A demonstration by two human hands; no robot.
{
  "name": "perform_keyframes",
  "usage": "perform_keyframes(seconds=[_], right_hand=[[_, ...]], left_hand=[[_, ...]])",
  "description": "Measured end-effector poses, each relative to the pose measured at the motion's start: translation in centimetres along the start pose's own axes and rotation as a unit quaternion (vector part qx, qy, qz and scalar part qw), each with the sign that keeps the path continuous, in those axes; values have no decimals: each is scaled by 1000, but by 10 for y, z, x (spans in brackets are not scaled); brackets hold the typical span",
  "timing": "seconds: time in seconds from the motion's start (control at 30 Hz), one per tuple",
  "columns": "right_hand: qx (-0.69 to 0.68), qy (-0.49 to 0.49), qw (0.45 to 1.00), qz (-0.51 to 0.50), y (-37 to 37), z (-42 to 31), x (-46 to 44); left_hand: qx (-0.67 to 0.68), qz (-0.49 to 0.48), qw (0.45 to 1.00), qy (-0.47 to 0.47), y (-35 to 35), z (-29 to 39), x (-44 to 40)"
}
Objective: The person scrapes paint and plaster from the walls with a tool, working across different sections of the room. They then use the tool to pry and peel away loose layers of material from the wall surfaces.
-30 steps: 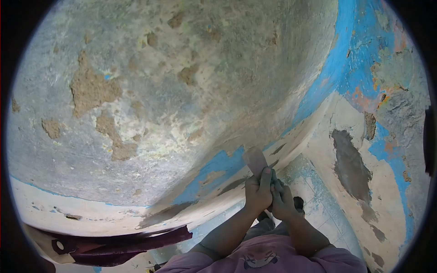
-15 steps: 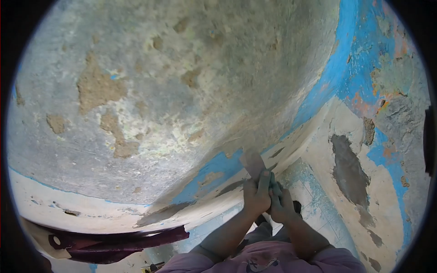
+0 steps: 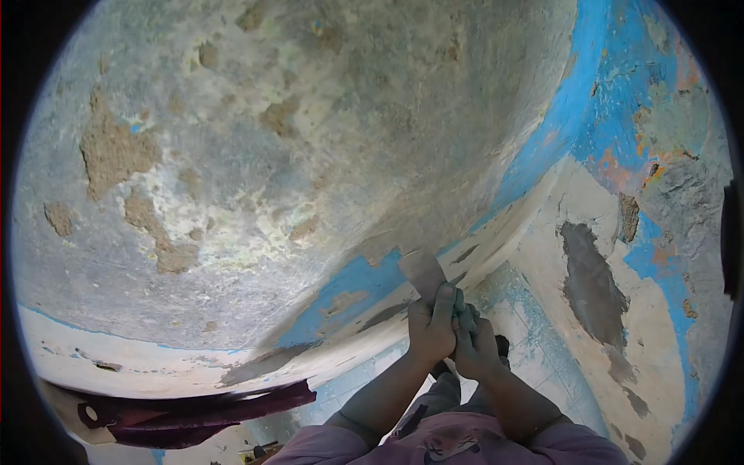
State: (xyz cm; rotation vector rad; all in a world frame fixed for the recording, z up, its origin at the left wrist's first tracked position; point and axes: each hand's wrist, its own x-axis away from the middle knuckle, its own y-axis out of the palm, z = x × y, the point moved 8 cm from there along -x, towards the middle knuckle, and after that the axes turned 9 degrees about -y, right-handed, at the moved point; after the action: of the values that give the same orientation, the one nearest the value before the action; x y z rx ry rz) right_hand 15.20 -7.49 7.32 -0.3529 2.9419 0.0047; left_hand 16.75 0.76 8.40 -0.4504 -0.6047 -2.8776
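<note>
A scraper (image 3: 422, 274) with a broad flat metal blade is held in front of the wall (image 3: 325, 178). Its blade edge lies at the border of a blue paint strip (image 3: 364, 279); whether it presses on the surface I cannot tell. My left hand (image 3: 432, 332) wraps round the handle with the thumb laid along it toward the blade. Close beside it, my right hand (image 3: 476, 346) is closed on the same handle from the other side. The fingers hide most of the handle.
A corner with blue paint (image 3: 597, 101) and an adjoining wall with a dark grey patch (image 3: 593, 283) are on the right. Tiled floor (image 3: 535, 341) shows below. At lower left hangs a dark purple piece (image 3: 178, 418). Bare brown spots (image 3: 116, 151) mark the wall.
The view has turned slightly, so the wall's brown spots sit further left. The scraper blade, blurred before, now looks sharper and slightly further left. Both hands keep their grip.
</note>
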Motion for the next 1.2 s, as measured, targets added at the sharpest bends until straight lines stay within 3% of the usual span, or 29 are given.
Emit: perform_keyframes(seconds=[0.17, 0.23, 0.3, 0.37, 0.43, 0.47, 0.57, 0.67, 0.77, 0.87, 1.2], right_hand=[[-2, 39, 999, -9, 1, -7, -12], [4, 77, 996, -38, 7, -7, -7], [-42, 60, 996, -41, 6, -9, -9], [-49, 58, 997, -25, 9, 1, 1], [-36, -14, 998, 53, 4, -9, -3], [-21, 31, 999, 4, 7, 1, -7], [-42, 38, 997, -52, 7, -19, -9], [-56, 82, 995, -7, 7, 8, 10], [-61, 66, 996, 27, 2, -5, 2], [-48, 57, 997, -23, 3, -6, 8], [-39, 72, 996, -23, -1, -8, 11]], left_hand=[[0, 29, 1000, -11, 0, 9, 1], [-30, -10, 997, 76, 13, 47, 4], [0, -8, 996, 86, 12, 39, 7], [-46, 24, 999, -1, -6, 1, 4], [-21, 35, 999, 17, -1, 14, 3], [-32, 17, 999, 34, 2, 27, 2], [-29, -7, 998, 49, 7, 35, 7], [-30, 23, 999, -2, -2, 9, 7], [-22, -23, 999, -3, 6, 14, 3], [11, -7, 1000, 0, 4, 11, 12], [8, 0, 999, 38, 11, 19, 16]])
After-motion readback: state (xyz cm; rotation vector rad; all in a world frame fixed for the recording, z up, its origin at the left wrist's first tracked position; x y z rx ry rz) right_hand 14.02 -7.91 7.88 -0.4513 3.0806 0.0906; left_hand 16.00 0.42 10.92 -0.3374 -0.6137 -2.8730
